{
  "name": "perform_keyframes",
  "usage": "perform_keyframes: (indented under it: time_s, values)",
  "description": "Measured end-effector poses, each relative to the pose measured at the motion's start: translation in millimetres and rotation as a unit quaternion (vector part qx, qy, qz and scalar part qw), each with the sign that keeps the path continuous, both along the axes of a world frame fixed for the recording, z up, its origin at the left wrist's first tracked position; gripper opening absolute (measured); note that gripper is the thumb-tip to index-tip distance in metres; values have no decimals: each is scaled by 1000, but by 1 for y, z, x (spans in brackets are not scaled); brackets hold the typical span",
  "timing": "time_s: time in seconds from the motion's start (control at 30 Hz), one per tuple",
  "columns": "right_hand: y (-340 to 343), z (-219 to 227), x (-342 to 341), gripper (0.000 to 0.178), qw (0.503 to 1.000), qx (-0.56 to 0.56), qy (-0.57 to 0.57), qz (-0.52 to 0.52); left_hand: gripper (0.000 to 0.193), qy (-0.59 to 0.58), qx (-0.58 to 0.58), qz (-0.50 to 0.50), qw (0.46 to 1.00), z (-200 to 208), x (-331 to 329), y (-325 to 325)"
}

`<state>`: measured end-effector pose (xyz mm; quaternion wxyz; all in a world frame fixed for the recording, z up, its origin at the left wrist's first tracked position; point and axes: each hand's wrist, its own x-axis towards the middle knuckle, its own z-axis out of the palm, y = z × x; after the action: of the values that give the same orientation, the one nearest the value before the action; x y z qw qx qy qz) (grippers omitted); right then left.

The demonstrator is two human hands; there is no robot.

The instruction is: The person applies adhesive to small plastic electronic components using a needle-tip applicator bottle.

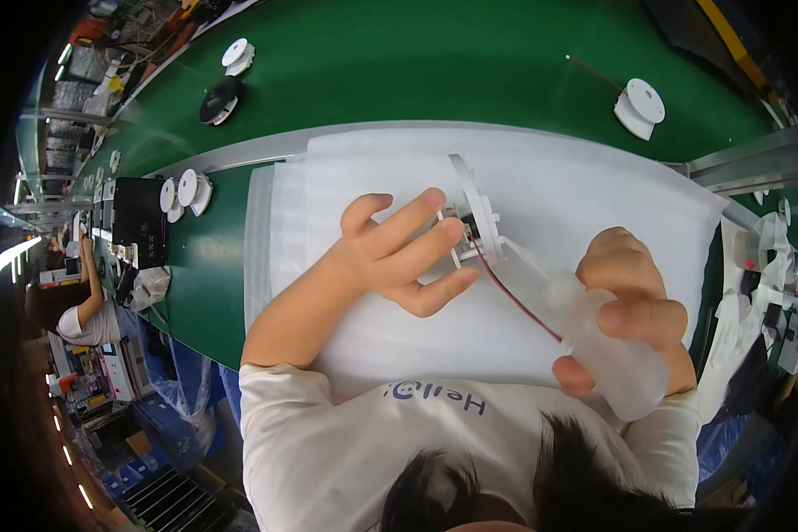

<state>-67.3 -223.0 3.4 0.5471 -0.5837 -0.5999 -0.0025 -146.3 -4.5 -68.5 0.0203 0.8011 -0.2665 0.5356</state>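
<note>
My left hand [397, 254] grips a white round plastic housing [478, 208] from its left side, the fingers spread around its inner parts. The housing stands on edge, tilted, above the white sheet. A red and black wire [516, 299] trails from it toward the lower right. In my right hand [634, 279] is a translucent squeeze bottle [627, 372], thumb and fingers wrapped around its body. Its thin nozzle [527, 257] points up and left, with the tip close to or touching the housing's lower right edge; I cannot tell which.
White foam sheeting [354, 168] covers the work surface. Beyond it runs a green belt [434, 62] carrying white round housings [644, 102] and a black dome-shaped part [220, 100]. A metal rail [744, 168] borders the right. Another person [84, 301] works at the far left beside black boxes [140, 222].
</note>
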Motion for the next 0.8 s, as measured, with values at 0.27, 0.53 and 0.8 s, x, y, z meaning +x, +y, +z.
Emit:
perform_keyframes:
  time_s: [0.27, 0.53, 0.8]
  values:
    - [0, -5, -5, 55, 1000, -21, -16, 5, 42, -6, -3, -20, 1000, 1, -7, -9]
    - [13, -13, -8, 39, 990, 100, -71, -63, 47, -6, 6, -17, 1000, 1, -7, -7]
    - [13, -20, -9, 35, 984, 117, -112, -70, 50, 34, -26, -8, 999, 5, -8, -8]
